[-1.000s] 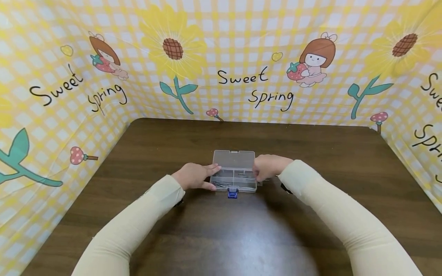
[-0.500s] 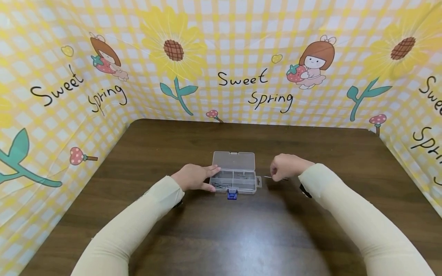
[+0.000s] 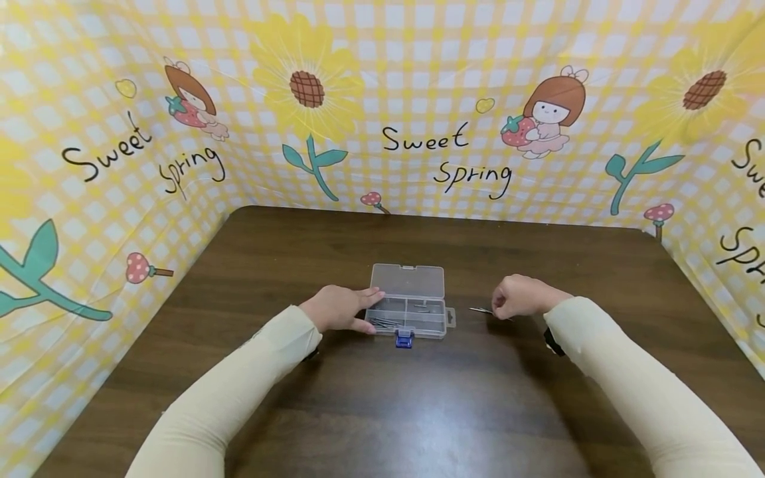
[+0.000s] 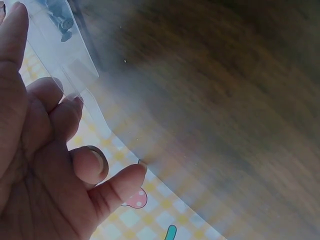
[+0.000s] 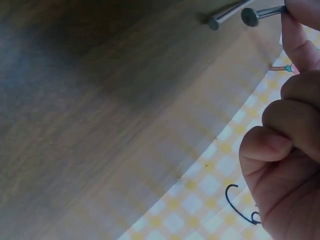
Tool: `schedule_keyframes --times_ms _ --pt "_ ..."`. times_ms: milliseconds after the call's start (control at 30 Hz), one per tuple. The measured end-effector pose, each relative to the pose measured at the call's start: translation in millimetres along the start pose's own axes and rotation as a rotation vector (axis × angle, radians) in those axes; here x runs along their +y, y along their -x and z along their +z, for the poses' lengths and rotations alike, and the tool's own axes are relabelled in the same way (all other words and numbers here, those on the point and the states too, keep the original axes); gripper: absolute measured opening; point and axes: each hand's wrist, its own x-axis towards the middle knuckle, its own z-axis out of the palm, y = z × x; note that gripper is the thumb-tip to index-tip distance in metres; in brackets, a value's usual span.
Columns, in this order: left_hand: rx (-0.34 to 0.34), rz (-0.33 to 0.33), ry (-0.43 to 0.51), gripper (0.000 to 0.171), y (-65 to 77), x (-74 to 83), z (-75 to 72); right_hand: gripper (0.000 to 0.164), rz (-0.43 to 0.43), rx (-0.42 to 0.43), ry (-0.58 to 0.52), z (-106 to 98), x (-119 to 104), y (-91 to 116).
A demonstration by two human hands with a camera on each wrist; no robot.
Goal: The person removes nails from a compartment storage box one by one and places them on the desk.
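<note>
A clear plastic divided box [image 3: 408, 281] lies with its lid tipped back. Metal nails [image 3: 386, 323] fill its front left compartment, and a few thin metal pieces [image 3: 422, 307] lie in the back right one. My left hand [image 3: 335, 309] rests at the box's left end, thumb by the front corner and straight fingers at the back. To the right of the box, my right hand [image 3: 522, 297] pinches a nail [image 5: 251, 17] between thumb and fingertip, its flat head outward. A second nail [image 5: 227, 15] lies on the table just beside it, in the right wrist view.
The box's blue latch [image 3: 404, 340] hangs down at the front, and a clear hanging tab [image 3: 451, 317] juts from its right side. Under everything is a dark wooden table [image 3: 335, 411]. A yellow checked cloth [image 3: 418, 79] stands around its back and sides.
My right hand has moved from the box's right side out to the right over the table, with a nail in its fingers. The left hand has stayed at the box.
</note>
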Motion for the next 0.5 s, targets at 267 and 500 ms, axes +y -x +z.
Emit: schedule_keyframes --times_ms 267,500 --pt "-0.017 -0.019 0.005 0.079 0.8 1.4 -3.1 0.010 -0.038 0.016 -0.035 2.3 4.4 0.8" --pt "-0.028 -0.026 0.016 0.079 1.1 3.3 -4.4 0.010 -0.033 0.016 -0.012 8.3 5.2 -3.7"
